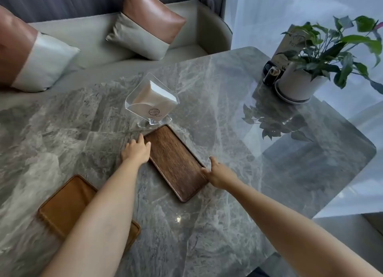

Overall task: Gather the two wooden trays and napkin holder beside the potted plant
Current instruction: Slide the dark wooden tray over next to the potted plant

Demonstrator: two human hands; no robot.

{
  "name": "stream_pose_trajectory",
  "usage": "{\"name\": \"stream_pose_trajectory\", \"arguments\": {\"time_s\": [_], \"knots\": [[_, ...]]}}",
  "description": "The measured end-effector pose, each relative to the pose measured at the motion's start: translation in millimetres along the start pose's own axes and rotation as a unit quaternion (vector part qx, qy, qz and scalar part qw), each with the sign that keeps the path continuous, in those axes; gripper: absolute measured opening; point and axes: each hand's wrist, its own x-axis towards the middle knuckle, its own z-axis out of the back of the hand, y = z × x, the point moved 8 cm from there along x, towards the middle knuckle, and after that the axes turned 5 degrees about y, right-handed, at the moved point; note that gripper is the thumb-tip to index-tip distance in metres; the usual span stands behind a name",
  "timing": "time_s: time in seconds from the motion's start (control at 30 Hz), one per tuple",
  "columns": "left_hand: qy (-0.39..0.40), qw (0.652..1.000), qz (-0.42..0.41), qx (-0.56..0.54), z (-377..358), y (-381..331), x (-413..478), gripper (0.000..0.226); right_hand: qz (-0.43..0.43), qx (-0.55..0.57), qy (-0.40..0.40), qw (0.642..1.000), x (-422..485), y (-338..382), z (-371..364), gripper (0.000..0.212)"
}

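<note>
Materials and finishes, seating corner

Surface [217, 225]: grey veined stone, polished, mirror-glossy. Dark tray [176, 162]: brown wood, visible grain, matt. Light tray [62, 206]: honey-toned wood, smooth, satin. Napkin holder [152, 102]: clear glossy plastic or glass, holding white paper napkins. Plant pot [298, 84]: white, smooth. Cushions [145, 32]: cloth with sheeny tan leather-look panels.

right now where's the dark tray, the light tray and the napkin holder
dark tray [174, 162], head view, middle of its floor
light tray [64, 202], head view, bare floor left of the forearm
napkin holder [152, 99], head view, clear front panel
</note>
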Motion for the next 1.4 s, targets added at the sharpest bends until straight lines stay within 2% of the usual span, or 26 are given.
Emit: {"name": "stream_pose_trajectory", "arguments": {"time_s": [0.2,0.33,0.53,0.83,0.97,1.03,1.1,1.4], "knots": [[0.029,0.999,0.014,0.006,-3.5,2.5,17.9,0.055,-0.064,0.161,0.029,0.984,13.8,-16.5,-17.4,0.026],[0.030,0.999,0.020,0.002,-2.8,-1.8,21.1,0.051,-0.088,0.266,0.020,0.960,15.5,-21.0,-28.2,0.028],[0.020,0.997,0.057,-0.047,-3.6,-2.0,17.5,0.052,-0.102,0.331,0.019,0.938,16.0,-29.8,-34.8,0.034],[-0.001,0.991,0.080,-0.104,-12.6,-17.4,-3.1,0.048,-0.085,0.348,-0.011,0.934,5.2,-58.8,-4.4,0.031],[-0.014,0.990,0.072,-0.117,-7.6,-49.9,-9.3,0.049,-0.081,0.352,-0.031,0.932,2.0,-82.9,22.6,0.022],[-0.018,0.991,0.059,-0.118,-4.6,-73.4,-11.0,0.050,-0.078,0.351,-0.044,0.932,1.0,-97.7,39.0,0.026],[-0.021,0.992,0.044,-0.120,-1.0,-100.1,-11.2,0.051,-0.077,0.353,-0.059,0.931,-0.6,-113.8,58.3,0.031],[-0.030,0.992,-0.013,-0.120,13.7,-233.9,2.2,0.051,-0.074,0.373,-0.108,0.919,15.2,-199.5,148.1,0.019]]}}
